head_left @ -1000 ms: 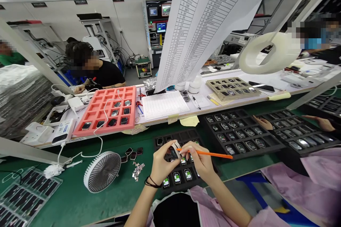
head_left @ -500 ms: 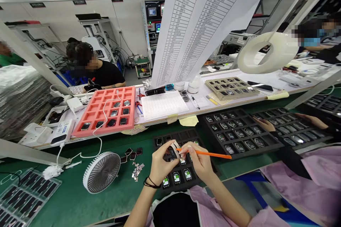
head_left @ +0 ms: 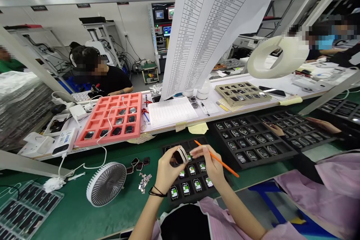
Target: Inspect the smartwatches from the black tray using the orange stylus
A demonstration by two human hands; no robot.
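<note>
My left hand [head_left: 168, 167] grips a smartwatch body [head_left: 180, 155] between thumb and fingers, its edge with a pale band facing right. Close beside it, my right hand [head_left: 209, 165] has a slim orange stick [head_left: 225, 165] lodged between thumb and index finger, slanting down to the right. The right fingertips are near the watch; whether they touch it I cannot tell. Under both hands lies a black foam tray [head_left: 194, 197] with several watches, many showing lit green-and-white screens [head_left: 185, 188].
Loose watch parts [head_left: 137, 164] and small silvery pieces [head_left: 144, 182] lie left of the tray, near a white fan [head_left: 107, 183]. More black trays [head_left: 251, 140] stand right, where a co-worker's hand [head_left: 274, 129] rests. A pink tray [head_left: 97, 120] sits on the shelf; paper sheets [head_left: 202, 26] and a tape roll [head_left: 277, 58] hang above.
The orange stick has swung away from the watch and now points up-left from my right hand. My right fingers have loosened and moved slightly back; the watch has turned in my left hand.
</note>
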